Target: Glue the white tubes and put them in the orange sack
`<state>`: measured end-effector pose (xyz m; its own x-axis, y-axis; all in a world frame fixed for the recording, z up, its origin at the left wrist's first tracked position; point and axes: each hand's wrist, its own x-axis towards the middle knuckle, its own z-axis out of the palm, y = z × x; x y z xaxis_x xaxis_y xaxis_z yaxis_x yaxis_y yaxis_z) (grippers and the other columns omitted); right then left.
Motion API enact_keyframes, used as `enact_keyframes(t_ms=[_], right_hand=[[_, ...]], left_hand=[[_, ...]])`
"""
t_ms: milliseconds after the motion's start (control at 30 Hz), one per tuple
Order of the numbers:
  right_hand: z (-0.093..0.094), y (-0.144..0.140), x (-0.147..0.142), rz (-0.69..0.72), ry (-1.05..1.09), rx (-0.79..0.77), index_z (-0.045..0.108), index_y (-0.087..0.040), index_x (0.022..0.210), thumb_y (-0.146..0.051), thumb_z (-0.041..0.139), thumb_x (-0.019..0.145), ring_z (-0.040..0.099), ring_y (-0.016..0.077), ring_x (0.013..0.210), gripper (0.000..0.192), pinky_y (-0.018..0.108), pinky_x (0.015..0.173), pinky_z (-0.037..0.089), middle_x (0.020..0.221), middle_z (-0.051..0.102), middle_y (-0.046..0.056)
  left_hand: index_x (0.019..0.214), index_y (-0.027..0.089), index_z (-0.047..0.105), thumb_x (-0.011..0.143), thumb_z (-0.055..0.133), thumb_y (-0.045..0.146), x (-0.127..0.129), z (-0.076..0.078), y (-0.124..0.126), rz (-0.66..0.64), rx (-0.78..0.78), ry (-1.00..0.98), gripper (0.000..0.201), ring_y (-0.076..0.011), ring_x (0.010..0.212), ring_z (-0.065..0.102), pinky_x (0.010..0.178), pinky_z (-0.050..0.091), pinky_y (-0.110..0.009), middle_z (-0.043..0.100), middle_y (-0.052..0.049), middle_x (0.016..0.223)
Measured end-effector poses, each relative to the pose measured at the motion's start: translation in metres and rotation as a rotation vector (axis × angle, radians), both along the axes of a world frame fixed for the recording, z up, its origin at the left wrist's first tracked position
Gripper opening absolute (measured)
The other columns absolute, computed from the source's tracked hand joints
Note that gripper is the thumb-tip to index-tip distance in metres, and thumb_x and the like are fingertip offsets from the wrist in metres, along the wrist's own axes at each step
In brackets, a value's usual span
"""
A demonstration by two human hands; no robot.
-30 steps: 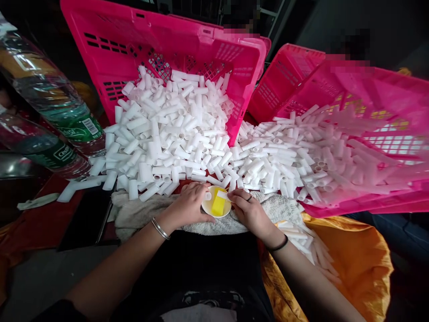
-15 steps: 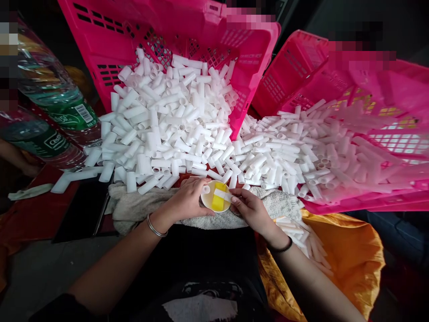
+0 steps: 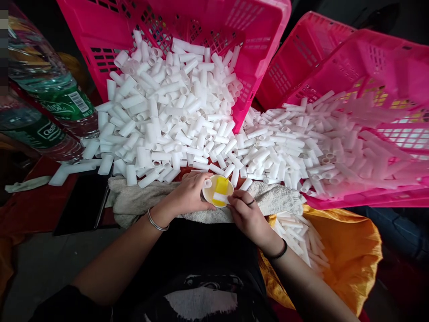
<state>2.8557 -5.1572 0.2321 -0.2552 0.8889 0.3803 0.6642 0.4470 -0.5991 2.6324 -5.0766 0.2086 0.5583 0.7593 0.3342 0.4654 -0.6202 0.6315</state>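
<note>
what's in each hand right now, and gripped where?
Left hand holds a short white tube at the rim of the small cup. Right hand pinches one end of a white tube lying across the cup.

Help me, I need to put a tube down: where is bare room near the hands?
Bare towel left of the left hand, and more towel right of the right hand. Ahead, tubes spilling from the crates crowd everything. The cup sits between both hands.

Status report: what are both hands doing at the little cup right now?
Left hand holds small cup. Right hand at its rim. White tube across yellow sponge.
</note>
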Motion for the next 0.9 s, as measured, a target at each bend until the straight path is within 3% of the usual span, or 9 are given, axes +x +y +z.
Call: enact_keyframes(t_ms=[167, 333, 500, 667, 833, 900], right_hand=[[-0.002, -0.001, 0.000, -0.081, 0.126, -0.186, 0.061, -0.023, 0.107, -0.035, 0.056, 0.095, 0.064, 0.0188, 0.078, 0.018, 0.034, 0.067, 0.059, 0.090, 0.066, 0.006], [-0.004, -0.002, -0.003, -0.037, 0.020, 0.044, 0.064, -0.024, 0.101, -0.025, 0.055, 0.095, 0.063, 0.0225, 0.099, 0.011, 0.039, 0.081, 0.059, 0.103, 0.062, 0.009], [-0.005, -0.003, -0.004, -0.099, 0.159, -0.128, 0.060, -0.024, 0.109, -0.032, 0.056, 0.096, 0.065, 0.0192, 0.082, 0.016, 0.034, 0.070, 0.059, 0.095, 0.065, 0.006], [-0.006, -0.005, -0.004, -0.029, 0.037, 0.068, 0.063, -0.025, 0.103, -0.024, 0.054, 0.095, 0.062, 0.0216, 0.100, 0.012, 0.038, 0.082, 0.057, 0.103, 0.060, 0.008], [-0.009, -0.006, -0.003, -0.120, 0.090, -0.044, 0.057, -0.024, 0.115, -0.028, 0.056, 0.096, 0.063, 0.0199, 0.090, 0.019, 0.036, 0.077, 0.059, 0.100, 0.061, 0.007], [-0.012, -0.007, -0.001, -0.086, -0.009, 0.057, 0.059, -0.023, 0.114, -0.021, 0.053, 0.096, 0.062, 0.0205, 0.093, 0.019, 0.036, 0.078, 0.058, 0.102, 0.060, 0.008]], left_hand=[[0.129, 0.019, 0.050, 0.052, 0.093, 0.046, -0.001, 0.001, 0.000, 0.005, -0.032, 0.001, 0.092, -0.0363, 0.125, 0.054, 0.106, 0.044, -0.051, 0.059, -0.016, 0.132], [0.129, 0.020, 0.049, 0.051, 0.095, 0.042, 0.000, 0.000, 0.000, -0.003, 0.019, -0.006, 0.093, -0.0352, 0.126, 0.053, 0.109, 0.042, -0.051, 0.061, -0.013, 0.131], [0.128, 0.018, 0.050, 0.050, 0.095, 0.044, 0.000, 0.001, 0.000, 0.021, -0.032, 0.005, 0.094, -0.0362, 0.124, 0.055, 0.105, 0.044, -0.052, 0.060, -0.016, 0.130], [0.127, 0.019, 0.050, 0.050, 0.096, 0.041, 0.000, 0.002, 0.000, 0.016, -0.017, -0.004, 0.092, -0.0361, 0.125, 0.054, 0.107, 0.043, -0.052, 0.060, -0.015, 0.130], [0.128, 0.017, 0.050, 0.049, 0.096, 0.044, 0.000, 0.001, 0.000, 0.020, -0.016, 0.018, 0.095, -0.0369, 0.123, 0.055, 0.105, 0.044, -0.052, 0.060, -0.017, 0.130], [0.128, 0.018, 0.049, 0.049, 0.096, 0.044, 0.000, 0.000, 0.001, 0.021, -0.009, 0.015, 0.095, -0.0365, 0.123, 0.055, 0.105, 0.044, -0.052, 0.061, -0.016, 0.129]])
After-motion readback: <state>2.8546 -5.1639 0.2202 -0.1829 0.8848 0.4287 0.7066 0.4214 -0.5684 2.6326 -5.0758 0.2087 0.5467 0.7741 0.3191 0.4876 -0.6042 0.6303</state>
